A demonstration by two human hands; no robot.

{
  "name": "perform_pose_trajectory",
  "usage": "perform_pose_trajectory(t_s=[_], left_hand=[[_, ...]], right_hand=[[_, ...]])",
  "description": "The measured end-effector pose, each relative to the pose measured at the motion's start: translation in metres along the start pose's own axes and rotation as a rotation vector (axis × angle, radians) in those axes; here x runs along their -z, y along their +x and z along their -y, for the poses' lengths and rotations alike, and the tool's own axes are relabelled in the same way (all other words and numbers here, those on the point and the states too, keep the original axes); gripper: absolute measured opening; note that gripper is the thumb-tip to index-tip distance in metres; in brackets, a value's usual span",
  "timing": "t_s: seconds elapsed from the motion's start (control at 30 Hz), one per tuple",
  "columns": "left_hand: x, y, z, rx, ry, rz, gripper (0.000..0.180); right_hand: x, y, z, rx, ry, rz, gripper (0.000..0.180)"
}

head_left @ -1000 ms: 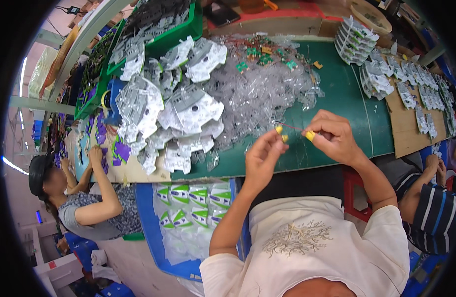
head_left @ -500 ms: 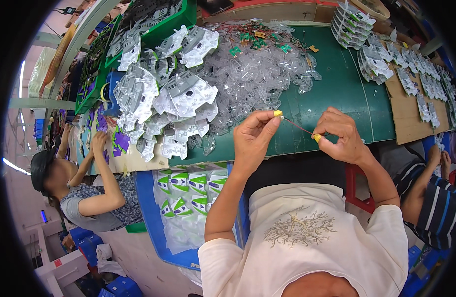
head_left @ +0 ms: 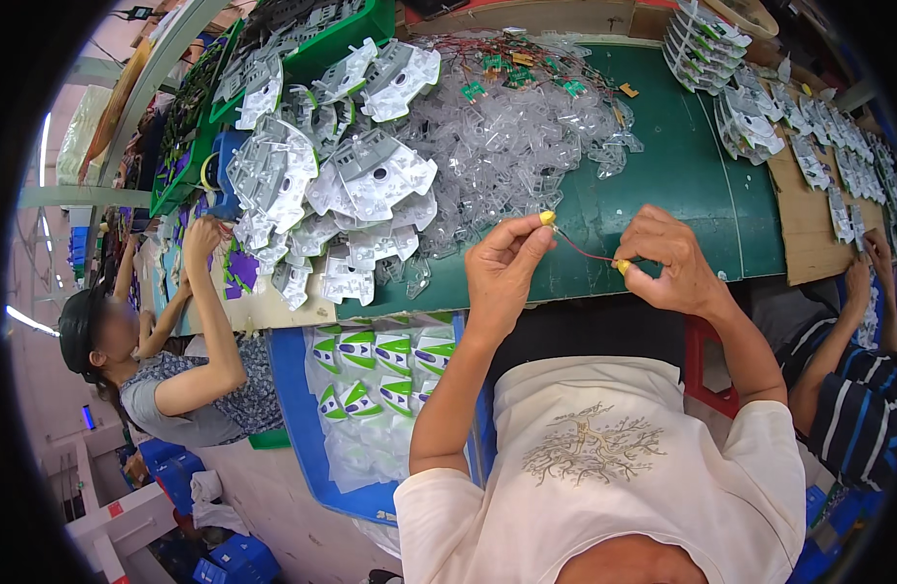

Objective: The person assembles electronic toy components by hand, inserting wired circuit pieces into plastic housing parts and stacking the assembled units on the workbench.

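Note:
A thin red and dark wire (head_left: 583, 251) hangs in a shallow curve between my two hands, over the front edge of the green table. My left hand (head_left: 504, 273) pinches one end of it between thumb and forefinger; a small pale piece shows there. My right hand (head_left: 670, 265) is closed with its fingers curled, pinching the wire's other end. Yellow coverings show at the fingertips of both hands. Whatever is tucked inside the right fingers is hidden.
Clear plastic parts (head_left: 502, 146) heap beyond my left hand, with wired green circuit boards (head_left: 473, 91) on top. Grey-white shells (head_left: 371, 180) pile left. A blue bin (head_left: 317, 467) holds green-white parts. Co-workers sit left and right; shells line cardboard (head_left: 804, 234).
The wire has gone from nearly straight to sagging; my hands keep their grips. The left co-worker's hand has risen, and the right co-worker's hands have reached forward to the cardboard.

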State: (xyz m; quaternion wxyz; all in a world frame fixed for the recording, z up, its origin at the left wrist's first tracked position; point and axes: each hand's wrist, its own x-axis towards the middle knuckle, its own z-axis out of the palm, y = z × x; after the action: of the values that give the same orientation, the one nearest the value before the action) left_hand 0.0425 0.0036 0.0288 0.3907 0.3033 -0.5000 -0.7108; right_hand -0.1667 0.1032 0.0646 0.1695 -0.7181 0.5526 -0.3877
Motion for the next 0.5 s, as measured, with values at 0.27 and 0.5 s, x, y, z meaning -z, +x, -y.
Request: perform_pose_trajectory(t_s=[0.27, 0.5], left_hand=[[0.0, -0.005, 0.003, 0.032, -0.014, -0.012, 0.017], [0.001, -0.001, 0.0, 0.079, -0.002, -0.026, 0.026]], right_hand=[[-0.014, 0.008, -0.002, -0.192, 0.193, 0.052, 0.006], [-0.014, -0.002, -0.01, -0.12, 0.165, 0.081, 0.005]])
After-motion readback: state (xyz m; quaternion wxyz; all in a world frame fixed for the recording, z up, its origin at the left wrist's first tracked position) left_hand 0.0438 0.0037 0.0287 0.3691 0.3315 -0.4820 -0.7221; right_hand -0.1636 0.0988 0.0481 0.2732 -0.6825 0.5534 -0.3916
